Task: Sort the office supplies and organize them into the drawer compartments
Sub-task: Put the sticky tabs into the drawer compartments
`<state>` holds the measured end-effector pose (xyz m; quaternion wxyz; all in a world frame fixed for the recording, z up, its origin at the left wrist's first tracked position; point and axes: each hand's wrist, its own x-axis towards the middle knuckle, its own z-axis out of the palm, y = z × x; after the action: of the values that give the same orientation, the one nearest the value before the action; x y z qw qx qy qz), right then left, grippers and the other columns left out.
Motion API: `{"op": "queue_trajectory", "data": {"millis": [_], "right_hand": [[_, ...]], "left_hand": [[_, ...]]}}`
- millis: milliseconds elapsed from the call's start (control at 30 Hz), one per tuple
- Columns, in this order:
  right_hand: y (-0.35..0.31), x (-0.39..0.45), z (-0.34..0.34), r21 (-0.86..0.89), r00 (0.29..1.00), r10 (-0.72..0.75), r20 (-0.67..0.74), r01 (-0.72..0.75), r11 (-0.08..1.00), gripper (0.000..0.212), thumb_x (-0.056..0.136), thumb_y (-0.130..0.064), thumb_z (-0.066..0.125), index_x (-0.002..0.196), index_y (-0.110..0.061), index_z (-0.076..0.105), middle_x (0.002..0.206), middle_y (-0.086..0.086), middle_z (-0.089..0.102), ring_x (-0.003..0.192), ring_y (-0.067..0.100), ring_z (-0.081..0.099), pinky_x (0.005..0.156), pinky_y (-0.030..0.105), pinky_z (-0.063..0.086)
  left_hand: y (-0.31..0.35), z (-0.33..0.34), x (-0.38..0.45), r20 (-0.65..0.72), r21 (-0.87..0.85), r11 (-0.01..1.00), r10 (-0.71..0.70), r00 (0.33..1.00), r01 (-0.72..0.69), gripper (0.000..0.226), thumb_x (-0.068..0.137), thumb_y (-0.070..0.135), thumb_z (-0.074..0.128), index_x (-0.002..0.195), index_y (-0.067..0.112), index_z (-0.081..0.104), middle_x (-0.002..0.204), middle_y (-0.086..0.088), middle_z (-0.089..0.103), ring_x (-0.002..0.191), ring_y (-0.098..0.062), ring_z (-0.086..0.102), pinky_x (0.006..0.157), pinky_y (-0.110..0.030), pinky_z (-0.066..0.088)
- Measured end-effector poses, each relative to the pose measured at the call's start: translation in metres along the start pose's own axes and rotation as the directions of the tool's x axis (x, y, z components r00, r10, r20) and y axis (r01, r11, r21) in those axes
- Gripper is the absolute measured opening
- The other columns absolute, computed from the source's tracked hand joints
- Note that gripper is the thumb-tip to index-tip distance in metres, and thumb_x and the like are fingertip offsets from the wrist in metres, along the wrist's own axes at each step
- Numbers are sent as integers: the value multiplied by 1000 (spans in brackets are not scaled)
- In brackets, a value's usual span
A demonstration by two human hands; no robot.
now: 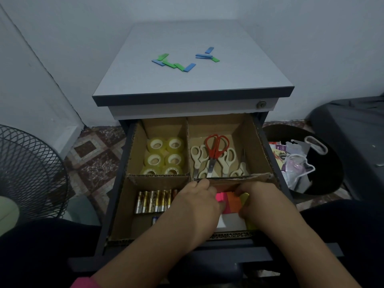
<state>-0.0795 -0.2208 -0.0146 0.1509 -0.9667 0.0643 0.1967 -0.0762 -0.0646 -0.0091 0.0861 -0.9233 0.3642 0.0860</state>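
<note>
Left to right: fan guard (27,173) on the floor well clear of the cabinet; open drawer (122,196) split by cardboard dividers into four compartments; back-left holds tape rolls (164,156), front-left a row of batteries (154,201) lying side by side; left hand (197,201) reaches across the centre divider into the front-right compartment, fingers curled down onto the sticky note pads (230,201), looks like a pinch on the pink edge; right hand (264,201) just beside it, fingers bent round the yellow side of the same stack; back-right compartment has scissors (216,154), red pair on top of the white ones; blue and green tabs (182,60) lie loose on the cabinet top (145,84), not yet sorted; bin (301,161) with wrappers on the right. Risks as I judge them: left forearm hangs over the batteries, a careless pull-back could scatter the row; cardboard divider is soft, leaning on it could buckle it and mix compartments; pads may fan apart if squeezed unevenly.
</note>
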Motion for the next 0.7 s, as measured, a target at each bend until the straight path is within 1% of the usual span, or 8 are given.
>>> {"op": "queue_trajectory", "data": {"millis": [67,133,367,433,567,700], "right_hand": [[-1,-2,4,-10,1000,-6,-3,6,1000,48,75,-17,67,118,-40,62,111,-2,64,102,17,61,84,29,52],[-3,-1,3,-5,1000,-6,-6,6,1000,48,75,-18,67,118,-40,62,113,-2,63,103,17,60,85,30,53],[-1,1,2,-24,1000,-13,-8,13,1000,45,75,-19,67,116,-39,64,113,-3,64,103,18,61,86,30,53],[0,2,2,-26,1000,-16,0,16,1000,46,75,-20,70,117,-38,63,113,-3,64,104,17,60,86,28,52],[2,2,-1,-24,1000,-28,13,29,999,46,79,-20,67,120,-39,60,108,-4,66,103,16,61,85,25,51],[2,1,3,-9,999,-25,-25,25,1000,44,79,-19,65,118,-38,62,101,-3,66,98,17,62,83,27,52]], "left_hand": [[0,0,0,0,-4,1000,3,1000,-3,45,95,15,40,139,21,44,122,-7,47,118,-27,33,98,-36,28],[0,0,0,-1,-1,1000,7,1000,-7,45,95,15,41,139,22,45,122,-7,47,117,-27,33,97,-36,28],[0,0,0,-10,-9,1000,9,1000,-9,44,94,15,42,138,22,46,120,-7,47,116,-27,33,97,-36,28],[0,0,-1,-15,-10,1000,8,1000,-8,44,94,15,42,138,21,46,120,-7,47,117,-27,33,97,-36,27],[0,1,-1,-22,-3,1000,15,1000,-15,43,95,16,43,137,20,46,120,-8,48,116,-27,34,97,-37,28],[-1,2,0,-23,-5,1000,12,1000,-13,45,94,14,40,138,21,46,120,-7,48,116,-27,34,97,-37,28]]}}
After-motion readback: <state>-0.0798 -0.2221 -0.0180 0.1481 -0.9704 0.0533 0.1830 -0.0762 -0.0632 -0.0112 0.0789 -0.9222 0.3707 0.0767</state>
